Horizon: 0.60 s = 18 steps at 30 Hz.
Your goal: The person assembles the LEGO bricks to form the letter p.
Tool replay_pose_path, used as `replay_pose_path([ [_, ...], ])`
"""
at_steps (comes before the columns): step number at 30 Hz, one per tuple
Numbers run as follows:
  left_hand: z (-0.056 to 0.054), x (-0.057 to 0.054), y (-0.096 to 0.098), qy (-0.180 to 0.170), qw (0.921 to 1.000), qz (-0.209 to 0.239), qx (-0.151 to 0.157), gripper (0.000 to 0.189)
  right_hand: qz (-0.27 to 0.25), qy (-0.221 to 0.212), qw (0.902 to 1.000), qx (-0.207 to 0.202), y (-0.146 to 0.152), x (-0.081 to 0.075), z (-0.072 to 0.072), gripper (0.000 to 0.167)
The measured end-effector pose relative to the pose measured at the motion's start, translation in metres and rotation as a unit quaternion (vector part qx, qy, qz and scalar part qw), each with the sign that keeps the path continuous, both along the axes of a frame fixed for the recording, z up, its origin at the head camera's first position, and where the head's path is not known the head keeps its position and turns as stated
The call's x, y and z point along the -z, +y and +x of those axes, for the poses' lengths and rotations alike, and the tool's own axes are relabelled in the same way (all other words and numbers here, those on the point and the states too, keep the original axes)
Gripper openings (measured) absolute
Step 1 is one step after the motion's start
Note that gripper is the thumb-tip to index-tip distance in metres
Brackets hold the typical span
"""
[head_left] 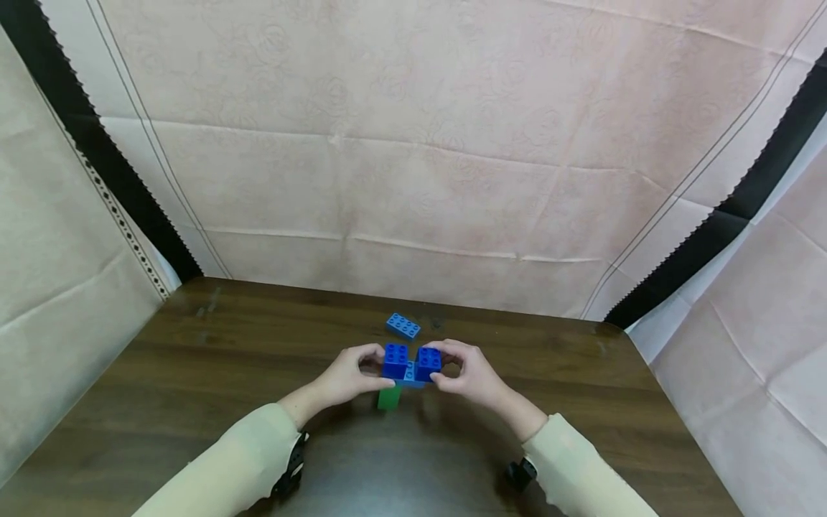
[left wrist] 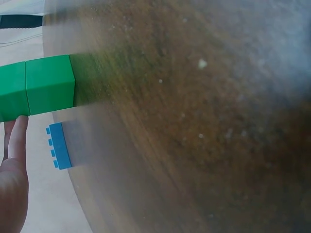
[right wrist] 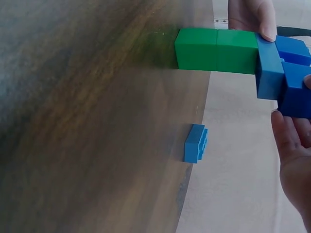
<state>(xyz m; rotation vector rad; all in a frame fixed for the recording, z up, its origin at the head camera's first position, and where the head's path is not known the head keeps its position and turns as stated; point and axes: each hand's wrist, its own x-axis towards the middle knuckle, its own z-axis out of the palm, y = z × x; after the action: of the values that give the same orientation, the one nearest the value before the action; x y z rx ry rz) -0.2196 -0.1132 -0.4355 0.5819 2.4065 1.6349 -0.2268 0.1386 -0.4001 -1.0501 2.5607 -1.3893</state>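
Note:
Two green toy bricks [right wrist: 216,51] stand stacked upright on the table. Across their top lies a light blue brick [right wrist: 269,70], carrying a left dark blue brick [head_left: 395,360] and a right dark blue brick [head_left: 428,364] with a gap between them. My left hand [head_left: 352,373] grips the stack's left end, thumb at the light blue brick just under the left dark blue one. My right hand [head_left: 465,370] pinches the right dark blue brick between thumb and fingers. The left wrist view shows the green bricks and left fingers [left wrist: 18,141]; the upper bricks are out of frame there.
Another light blue brick [head_left: 403,326] lies loose, studs up, behind the stack near the far edge of the brown wooden table [head_left: 258,337]. Pale fabric walls [head_left: 400,179] with black edging enclose the table at the back and both sides.

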Motion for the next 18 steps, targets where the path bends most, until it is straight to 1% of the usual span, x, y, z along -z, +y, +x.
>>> replay_pose_path([
  [3,0.000,0.001,0.000,-0.004,1.0000,0.005,-0.002,0.035,-0.013,-0.005,0.9999,0.000,-0.001,0.003,0.000,0.037],
  [5,0.000,0.002,0.000,-0.006,1.0000,0.007,-0.004,0.035,-0.017,-0.017,0.9997,-0.002,0.000,0.004,-0.001,0.037],
  [9,-0.001,0.002,-0.001,-0.009,0.9999,0.004,-0.007,0.036,-0.031,-0.033,0.9989,-0.013,0.004,0.004,-0.001,0.036],
  [11,-0.001,0.003,-0.001,-0.007,1.0000,0.000,-0.004,0.037,-0.058,-0.038,0.9974,-0.020,0.006,0.004,-0.004,0.035],
  [13,-0.002,0.003,-0.001,-0.005,1.0000,-0.002,-0.001,0.038,-0.088,-0.036,0.9953,-0.015,0.008,0.006,-0.010,0.034],
  [15,-0.002,0.004,-0.001,-0.002,1.0000,-0.002,0.003,0.038,-0.112,-0.040,0.9928,0.014,0.008,0.008,-0.018,0.033],
  [18,-0.002,0.005,-0.002,0.002,1.0000,-0.001,0.005,0.038,-0.119,-0.051,0.9875,0.090,0.005,0.014,-0.032,0.031],
])
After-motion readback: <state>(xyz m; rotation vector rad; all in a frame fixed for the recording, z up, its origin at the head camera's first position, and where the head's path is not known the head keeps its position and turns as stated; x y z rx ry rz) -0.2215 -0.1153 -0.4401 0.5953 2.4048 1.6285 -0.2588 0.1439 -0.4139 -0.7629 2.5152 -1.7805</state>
